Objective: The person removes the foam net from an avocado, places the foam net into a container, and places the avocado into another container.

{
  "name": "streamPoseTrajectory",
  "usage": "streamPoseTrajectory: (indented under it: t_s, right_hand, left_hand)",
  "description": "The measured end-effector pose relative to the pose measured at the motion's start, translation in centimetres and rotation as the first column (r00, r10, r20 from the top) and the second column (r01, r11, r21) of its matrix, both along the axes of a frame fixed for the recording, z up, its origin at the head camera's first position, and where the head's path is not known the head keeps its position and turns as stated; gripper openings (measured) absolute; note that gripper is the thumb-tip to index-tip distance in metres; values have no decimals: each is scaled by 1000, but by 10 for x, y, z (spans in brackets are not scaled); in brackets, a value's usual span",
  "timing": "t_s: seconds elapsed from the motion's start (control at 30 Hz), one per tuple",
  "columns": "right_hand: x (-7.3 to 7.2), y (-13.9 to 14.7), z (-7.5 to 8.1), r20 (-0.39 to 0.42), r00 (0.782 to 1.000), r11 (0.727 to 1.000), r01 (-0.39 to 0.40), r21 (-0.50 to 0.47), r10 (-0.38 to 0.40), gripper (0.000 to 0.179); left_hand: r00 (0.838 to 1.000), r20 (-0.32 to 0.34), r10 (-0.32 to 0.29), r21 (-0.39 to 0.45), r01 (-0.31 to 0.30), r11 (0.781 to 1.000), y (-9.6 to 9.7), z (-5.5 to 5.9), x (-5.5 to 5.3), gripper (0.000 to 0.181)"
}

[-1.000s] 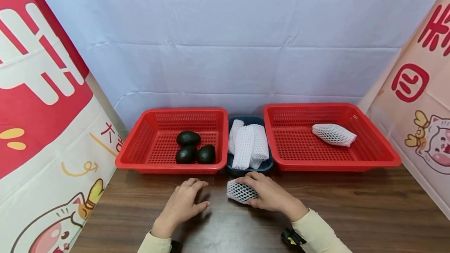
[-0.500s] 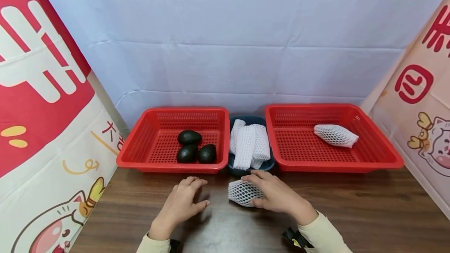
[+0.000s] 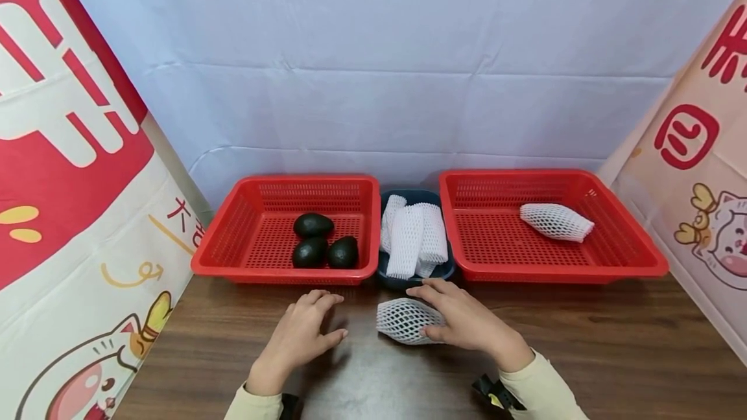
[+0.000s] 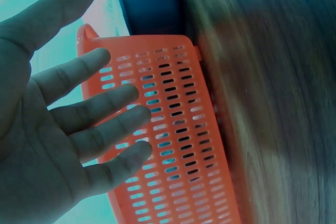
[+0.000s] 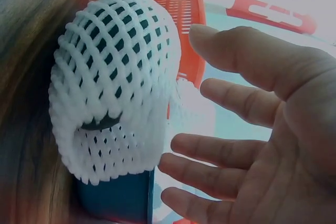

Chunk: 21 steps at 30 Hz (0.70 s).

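Note:
A dark avocado in a white foam net sleeve (image 3: pixel 404 321) lies on the wooden table in front of the small blue basket. My right hand (image 3: pixel 462 317) is just right of it, its fingers spread and relaxed. In the right wrist view the fingers (image 5: pixel 226 153) stand apart from the net (image 5: pixel 113 72), whose open end shows dark skin inside. My left hand (image 3: pixel 303 332) hovers over the table farther left, palm facing inward, fingers loosely extended, holding nothing.
A red basket (image 3: pixel 233 271) at left holds 3 bare avocados (image 3: pixel 312 225). Folded white net sleeves (image 3: pixel 405 238) fill the blue basket (image 3: pixel 382 271) in the middle. Another red basket (image 3: pixel 560 272) at right contains a net-sleeved avocado (image 3: pixel 557 221).
My right hand has drawn slightly to the right, away from the sleeved avocado, so more of the net shows. The left hand stays about where it was.

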State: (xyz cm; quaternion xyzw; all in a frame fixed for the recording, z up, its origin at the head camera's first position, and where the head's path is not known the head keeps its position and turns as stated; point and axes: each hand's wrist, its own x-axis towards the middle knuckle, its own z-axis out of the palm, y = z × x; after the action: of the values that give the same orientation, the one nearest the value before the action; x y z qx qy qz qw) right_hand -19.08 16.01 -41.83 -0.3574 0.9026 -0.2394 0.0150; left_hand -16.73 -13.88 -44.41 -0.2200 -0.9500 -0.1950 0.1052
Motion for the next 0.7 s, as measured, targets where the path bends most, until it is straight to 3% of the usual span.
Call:
streamPoseTrajectory:
  t_s: [0.3, 0.47, 0.7]
  right_hand:
    - [6, 12, -2, 22, 993, 993, 116, 37, -117, 55]
    - [10, 19, -10, 28, 989, 989, 142, 28, -143, 55]
    - [14, 28, -17, 33, 986, 987, 162, 8, -163, 56]
  left_hand:
    - [998, 32, -61, 57, 59, 997, 17, -5, -4, 47]
    - [996, 43, -82, 100, 77, 992, 24, -9, -8, 42]
    - [982, 135, -131, 165, 108, 980, 30, -17, -13, 28]
